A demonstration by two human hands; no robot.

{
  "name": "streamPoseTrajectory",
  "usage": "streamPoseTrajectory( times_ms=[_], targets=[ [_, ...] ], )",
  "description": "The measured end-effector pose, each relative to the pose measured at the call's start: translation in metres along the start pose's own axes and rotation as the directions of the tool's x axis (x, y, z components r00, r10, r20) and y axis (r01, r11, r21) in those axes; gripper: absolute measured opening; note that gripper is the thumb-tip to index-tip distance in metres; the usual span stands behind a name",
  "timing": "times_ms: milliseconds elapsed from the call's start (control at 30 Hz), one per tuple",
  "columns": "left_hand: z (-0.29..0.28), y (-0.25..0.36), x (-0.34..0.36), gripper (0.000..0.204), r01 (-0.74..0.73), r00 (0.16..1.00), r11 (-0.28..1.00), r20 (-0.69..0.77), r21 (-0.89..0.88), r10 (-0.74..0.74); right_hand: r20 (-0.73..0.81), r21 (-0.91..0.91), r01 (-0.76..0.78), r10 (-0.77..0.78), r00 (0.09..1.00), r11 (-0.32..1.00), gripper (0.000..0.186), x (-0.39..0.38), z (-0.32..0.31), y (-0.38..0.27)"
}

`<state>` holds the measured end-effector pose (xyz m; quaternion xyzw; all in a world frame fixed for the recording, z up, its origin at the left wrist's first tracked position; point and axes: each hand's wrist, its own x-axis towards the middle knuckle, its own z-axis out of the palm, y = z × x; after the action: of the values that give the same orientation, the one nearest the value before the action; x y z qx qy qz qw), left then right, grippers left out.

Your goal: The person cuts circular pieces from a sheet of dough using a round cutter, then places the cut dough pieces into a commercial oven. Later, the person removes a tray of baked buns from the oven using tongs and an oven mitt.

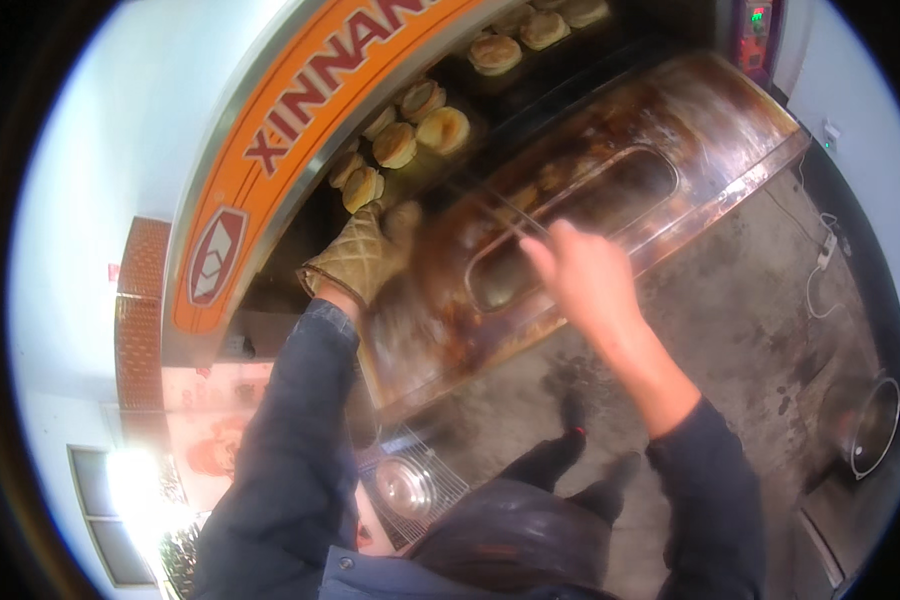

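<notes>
My left hand, in a tan quilted oven mitt [358, 250], reaches over the lowered oven door [715, 120] at the oven mouth, beside round browned breads [395, 146]. The mitt hides its fingers, and I cannot tell whether it grips anything. Above the door's window, my right hand [588, 275] is closed around thin metal tongs [510, 212], blurred by motion and pointing into the oven. Their tips are lost in the dark interior near the breads. More breads [495, 53] lie deeper inside, to the right.
An orange panel [300, 110] curves along the oven's upper front. At the right are a control panel [757, 40] with a lit display and a white cable [825, 250]. A round metal lid [406, 486] lies on a wire rack [440, 475] by my legs. Stained concrete floor [740, 300] lies below.
</notes>
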<state>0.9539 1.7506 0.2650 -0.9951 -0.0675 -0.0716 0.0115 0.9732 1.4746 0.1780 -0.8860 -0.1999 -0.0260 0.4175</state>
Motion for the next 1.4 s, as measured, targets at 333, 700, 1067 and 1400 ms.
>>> streamPoseTrajectory(
  times_ms=[333, 700, 1067, 1400],
  targets=[
    [0.056, -0.093, 0.063, 0.057, -0.233, 0.971, 0.972, -0.059, -0.020, 0.232, 0.012, 0.632, -0.463, 0.589, 0.808, 0.621, 0.016, -0.183, -0.071, 0.076],
    [0.019, -0.001, 0.078, 0.067, -0.196, 0.975, 0.749, 0.046, 0.633, 0.216, -0.014, 0.812, -0.427, 0.744, 0.668, 0.398, 0.055, -0.251, -0.065, 0.144],
    [0.006, 0.113, 0.138, 0.059, 0.180, 0.980, 0.978, 0.111, -0.110, -0.168, 0.297, 0.879, -0.442, 0.519, 0.802, 0.180, 0.067, -0.181, -0.169, 0.190],
    [0.052, 0.225, 0.243, 0.058, 0.374, 0.903, 0.877, 0.333, -0.300, -0.272, 0.040, 0.523, -0.514, 0.583, 0.812, 0.680, 0.025, -0.081, -0.248, 0.263]
  ],
)
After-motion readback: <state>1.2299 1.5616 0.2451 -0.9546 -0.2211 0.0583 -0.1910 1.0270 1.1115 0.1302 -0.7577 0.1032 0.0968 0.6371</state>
